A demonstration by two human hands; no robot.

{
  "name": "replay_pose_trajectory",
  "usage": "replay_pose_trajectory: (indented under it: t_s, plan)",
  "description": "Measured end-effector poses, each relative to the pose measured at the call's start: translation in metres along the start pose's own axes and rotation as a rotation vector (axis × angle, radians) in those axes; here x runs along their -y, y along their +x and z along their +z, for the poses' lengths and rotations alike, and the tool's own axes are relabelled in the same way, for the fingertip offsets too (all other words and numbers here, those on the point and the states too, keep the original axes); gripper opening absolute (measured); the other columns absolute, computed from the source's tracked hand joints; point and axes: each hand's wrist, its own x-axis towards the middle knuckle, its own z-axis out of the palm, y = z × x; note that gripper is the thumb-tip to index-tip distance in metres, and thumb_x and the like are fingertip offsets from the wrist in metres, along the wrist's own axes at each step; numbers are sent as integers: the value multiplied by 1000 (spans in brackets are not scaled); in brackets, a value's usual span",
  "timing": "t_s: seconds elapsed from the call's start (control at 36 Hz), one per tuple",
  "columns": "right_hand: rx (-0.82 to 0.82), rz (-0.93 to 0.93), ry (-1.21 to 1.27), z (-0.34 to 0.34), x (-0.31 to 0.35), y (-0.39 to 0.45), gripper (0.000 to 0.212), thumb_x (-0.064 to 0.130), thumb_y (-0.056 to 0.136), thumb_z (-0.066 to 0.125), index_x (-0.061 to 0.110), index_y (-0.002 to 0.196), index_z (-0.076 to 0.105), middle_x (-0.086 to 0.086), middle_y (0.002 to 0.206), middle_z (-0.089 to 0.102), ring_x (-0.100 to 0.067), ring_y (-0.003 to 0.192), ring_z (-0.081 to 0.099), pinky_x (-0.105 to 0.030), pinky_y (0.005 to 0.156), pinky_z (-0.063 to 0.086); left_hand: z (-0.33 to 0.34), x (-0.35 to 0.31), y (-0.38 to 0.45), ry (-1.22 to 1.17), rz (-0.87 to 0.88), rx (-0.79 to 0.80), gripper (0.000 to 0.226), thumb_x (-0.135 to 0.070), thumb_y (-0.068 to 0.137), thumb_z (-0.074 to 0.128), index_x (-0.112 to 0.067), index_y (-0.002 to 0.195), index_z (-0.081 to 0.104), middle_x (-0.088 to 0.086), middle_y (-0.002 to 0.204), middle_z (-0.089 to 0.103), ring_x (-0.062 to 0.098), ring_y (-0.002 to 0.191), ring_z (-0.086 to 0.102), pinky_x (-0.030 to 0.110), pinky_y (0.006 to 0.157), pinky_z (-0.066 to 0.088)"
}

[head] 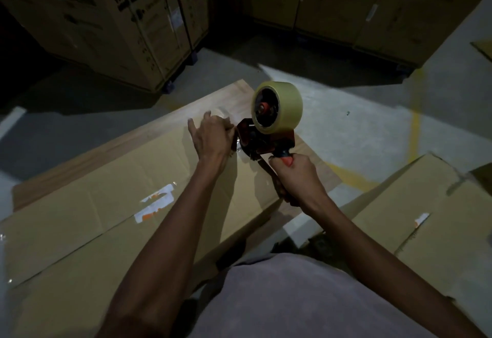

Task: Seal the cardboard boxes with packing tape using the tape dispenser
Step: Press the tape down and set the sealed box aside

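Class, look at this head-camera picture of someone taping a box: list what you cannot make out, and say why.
- Tape end at the tape dispenser mouth: hidden by the left hand.
- Dispenser handle: covered by the right hand.
- Print on the stacked cartons: too dark and blurred.
- Cardboard box: cut off by the left edge.

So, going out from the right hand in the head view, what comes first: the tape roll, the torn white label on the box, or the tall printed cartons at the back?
From the right hand:
1. Tape roll, just above it on the dispenser that this hand grips.
2. Torn white label, to the left on the flat box top.
3. Tall printed cartons, far back on the left.
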Motion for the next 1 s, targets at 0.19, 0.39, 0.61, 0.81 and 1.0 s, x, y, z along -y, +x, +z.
replay_pose_trajectory:
  t_s: [0.19,0.39,0.61,0.81,1.0]
  plan:
    - [23,-26,-29,-4,1,-2,32,36,96,59,10,76,58,-8,59,54,-20,44,49,-27,42,38,-4,-3,-3,59,-86,-7,28,-43,102,55,-29,110,78,3,116,71,20,147,37,54,122,-6]
    - [9,-84,-130,-5,2,-2,36,42,98,59,9,84,61,-10,69,57,-23,55,51,-36,54,41,-11,-9,-3,101,-103,-29,28,-46,99,60,-29,112,78,4,115,72,22,141,46,59,122,-9]
    - [-30,-66,-79,-15,-24,-21,30,40,96,62,14,82,58,-3,59,55,-11,37,48,-24,38,39,-5,-3,-4,77,-65,-54,30,-52,95,63,-28,101,80,1,107,72,21,132,53,60,121,-11]
    - [-42,-73,-86,-13,-30,-24,31,40,92,62,14,76,54,-1,54,51,-14,38,46,-25,39,40,-2,-2,-2,97,-4,-11,30,-48,99,59,-28,109,79,1,118,71,20,142,42,60,121,-9]
    - [-66,-58,-73,-9,-33,-24,30,45,87,61,14,87,60,-1,57,53,-12,39,47,-26,41,43,-6,-12,-24,-13,70,28,24,-29,99,61,-16,111,78,14,130,64,25,133,51,47,124,9]
